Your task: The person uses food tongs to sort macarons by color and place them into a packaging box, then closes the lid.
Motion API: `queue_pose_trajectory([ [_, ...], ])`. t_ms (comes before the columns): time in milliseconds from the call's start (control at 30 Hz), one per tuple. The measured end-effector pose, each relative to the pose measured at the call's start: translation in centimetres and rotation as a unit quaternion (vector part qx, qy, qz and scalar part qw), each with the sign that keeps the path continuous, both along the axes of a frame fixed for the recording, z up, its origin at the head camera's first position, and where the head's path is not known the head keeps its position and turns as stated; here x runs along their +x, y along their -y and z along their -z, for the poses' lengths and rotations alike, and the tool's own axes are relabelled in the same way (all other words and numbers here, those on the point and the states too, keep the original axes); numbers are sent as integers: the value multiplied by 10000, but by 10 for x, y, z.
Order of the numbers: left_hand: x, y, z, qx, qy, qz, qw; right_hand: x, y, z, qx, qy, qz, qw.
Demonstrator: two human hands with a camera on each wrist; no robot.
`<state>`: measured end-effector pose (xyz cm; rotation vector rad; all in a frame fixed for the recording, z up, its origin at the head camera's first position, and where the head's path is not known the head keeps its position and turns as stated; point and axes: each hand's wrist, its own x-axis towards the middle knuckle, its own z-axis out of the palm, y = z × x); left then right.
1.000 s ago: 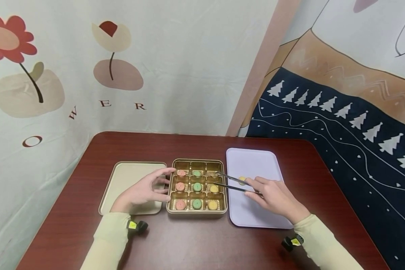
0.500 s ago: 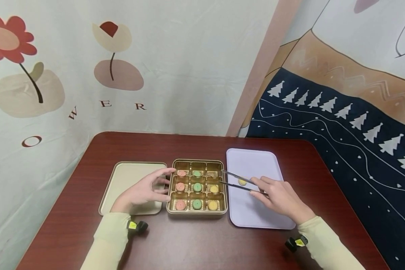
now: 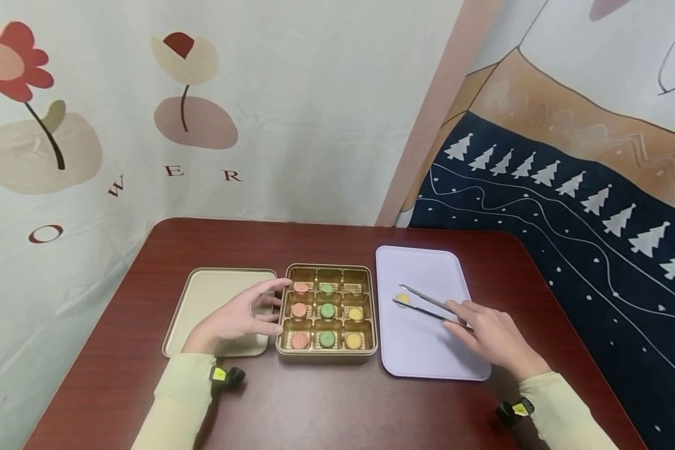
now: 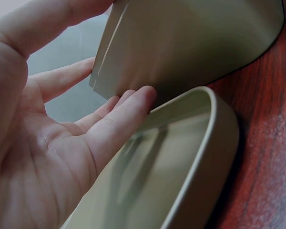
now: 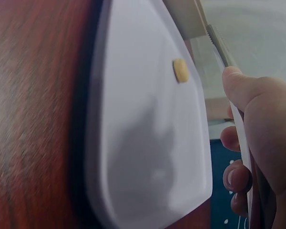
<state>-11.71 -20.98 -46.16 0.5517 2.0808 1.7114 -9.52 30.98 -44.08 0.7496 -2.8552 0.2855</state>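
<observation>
Tongs (image 3: 424, 303) gripped by right hand (image 3: 492, 337), tips slightly parted over a yellow cookie (image 3: 403, 299) lying on the lilac tray (image 3: 427, 356). At 9 o'clock of the tray, touching nothing between, stands the gold tin (image 3: 326, 354): eight cookies in its nine compartments, the 1 o'clock corner bare. Left hand (image 3: 233, 319), fingers (image 4: 119, 124) relaxed, rests against the tin's side over the lid (image 3: 202, 294). All on the worktop (image 3: 326, 406).

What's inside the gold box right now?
The gold box holds eight cookies: three pink, three green, two yellow. Its top-right cell is bare. Anything under the cookies is hidden.
</observation>
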Motion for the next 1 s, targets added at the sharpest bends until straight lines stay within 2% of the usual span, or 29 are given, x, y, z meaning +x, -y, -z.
queue_pose_trajectory([
  [700, -1, 0, -1, -16, 51, -48, 10000, -5, -4, 17, 324, 793, 357, 9957],
  [1000, -1, 0, 0, -12, 35, -38, 10000, -5, 0, 22, 198, 667, 335, 9970],
])
